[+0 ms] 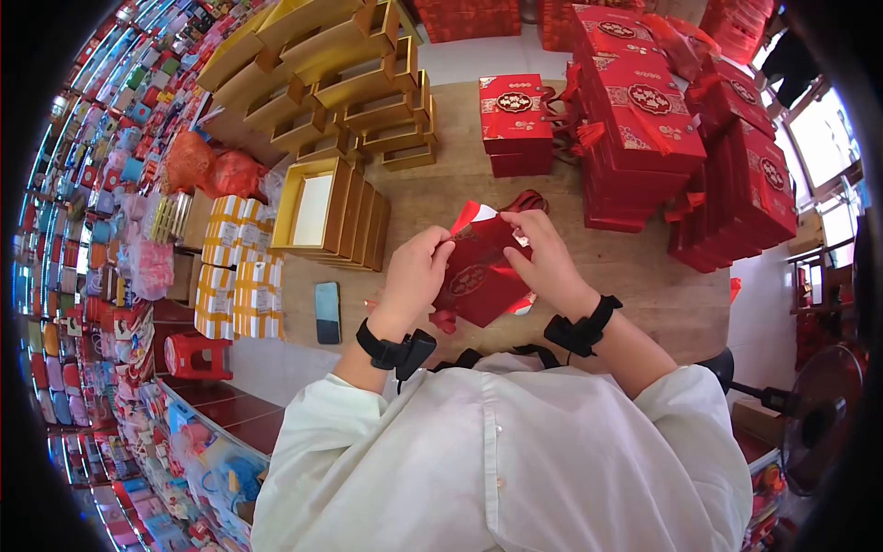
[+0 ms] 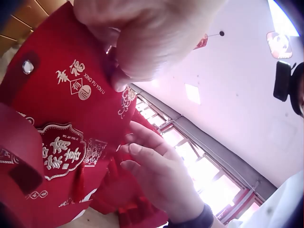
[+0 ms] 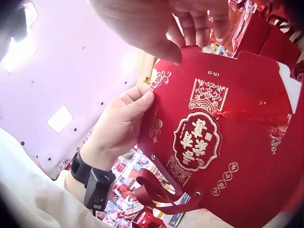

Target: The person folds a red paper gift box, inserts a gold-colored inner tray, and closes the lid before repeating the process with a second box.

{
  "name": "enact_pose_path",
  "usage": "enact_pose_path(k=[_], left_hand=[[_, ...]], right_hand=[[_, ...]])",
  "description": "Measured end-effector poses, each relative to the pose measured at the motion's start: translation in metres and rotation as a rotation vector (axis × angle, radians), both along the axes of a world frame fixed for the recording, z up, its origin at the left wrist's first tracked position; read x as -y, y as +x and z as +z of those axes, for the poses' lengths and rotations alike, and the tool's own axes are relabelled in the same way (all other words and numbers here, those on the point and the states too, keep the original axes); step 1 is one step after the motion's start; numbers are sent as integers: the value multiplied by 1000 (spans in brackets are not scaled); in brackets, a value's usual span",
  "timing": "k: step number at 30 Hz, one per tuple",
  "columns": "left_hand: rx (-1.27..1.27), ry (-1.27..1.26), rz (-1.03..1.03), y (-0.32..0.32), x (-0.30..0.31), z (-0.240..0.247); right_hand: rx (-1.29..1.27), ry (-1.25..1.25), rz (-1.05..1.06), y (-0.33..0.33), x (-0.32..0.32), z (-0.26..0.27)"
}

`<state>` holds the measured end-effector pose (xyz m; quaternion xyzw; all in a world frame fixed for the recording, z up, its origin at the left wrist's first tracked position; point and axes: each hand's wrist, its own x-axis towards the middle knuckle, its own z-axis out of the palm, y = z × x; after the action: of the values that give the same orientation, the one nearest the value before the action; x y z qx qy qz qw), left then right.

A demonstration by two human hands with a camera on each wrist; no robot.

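Note:
A flat red carton sheet (image 1: pixel 471 271) with gold print is held up between the two hands over the table. My left hand (image 1: pixel 414 278) pinches its left edge between thumb and fingers; the right wrist view shows this left hand (image 3: pixel 121 121) at the printed corner. My right hand (image 1: pixel 552 262) is at the opposite edge, fingers spread and slightly bent; in the right wrist view the right hand's (image 3: pixel 147 26) fingertips touch a tab at the sheet's edge. A red ribbon handle (image 3: pixel 164 194) and a red tassel (image 3: pixel 251 116) hang on the sheet (image 3: pixel 247 156).
Stacked red boxes (image 1: pixel 644 120) stand at the back right of the wooden table (image 1: pixel 570 276), with a smaller stack (image 1: pixel 515 120) beside them. Gold trays (image 1: pixel 317 212) are piled at the back left. A phone (image 1: pixel 327 313) lies left of my hands. A fan (image 1: pixel 823 405) stands at the right.

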<state>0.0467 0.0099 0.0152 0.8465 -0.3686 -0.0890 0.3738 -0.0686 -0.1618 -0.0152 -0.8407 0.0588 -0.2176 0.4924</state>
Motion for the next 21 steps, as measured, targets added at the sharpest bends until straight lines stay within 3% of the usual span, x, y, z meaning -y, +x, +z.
enact_pose_path(k=[13, 15, 16, 18, 19, 21], left_hand=[[137, -11, 29, -6, -1, -11], [130, -4, 37, -9, 0, -11], [200, -23, 5, -11, 0, -10], [268, -40, -28, -16, 1, -5], [301, -25, -68, -20, 0, -3], [333, -10, -109, -29, -1, 2]], right_hand=[[45, 38, -18, -7, 1, 6], [-310, 325, 97, -12, 4, 13], [-311, 327, 97, -14, 5, 12], [-345, 751, 296, -19, 12, 8], [-347, 753, 294, -21, 15, 9], [-583, 878, 595, -27, 25, 15]])
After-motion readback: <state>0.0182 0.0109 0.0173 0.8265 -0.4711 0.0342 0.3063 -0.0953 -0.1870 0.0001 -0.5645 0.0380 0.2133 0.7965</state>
